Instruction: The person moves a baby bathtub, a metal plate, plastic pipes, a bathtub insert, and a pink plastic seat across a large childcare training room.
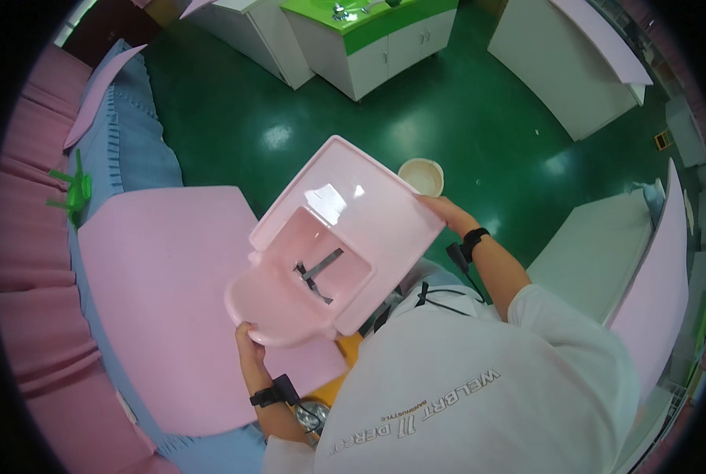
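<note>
A glossy pink plastic child seat (384,197), with a broad flat tray-like part and a rounded lobe, is tilted in front of my body. Grey straps (319,276) lie across its square recess. At the rounded lower-left end, my left hand (248,341) is closed on the rim, thumb on top. My right hand (450,213) grips the flat part's right corner; its fingers reach underneath, out of sight. Each wrist wears a black band with a small device.
A pink-topped table (163,300) stands to the left. The seat is above a green floor (234,118), where a cream basin (422,175) sits beyond it. A green-and-white sink cabinet (369,47) stands ahead, white cabinets (590,237) at right. A metal bowl (313,415) is beside my left forearm.
</note>
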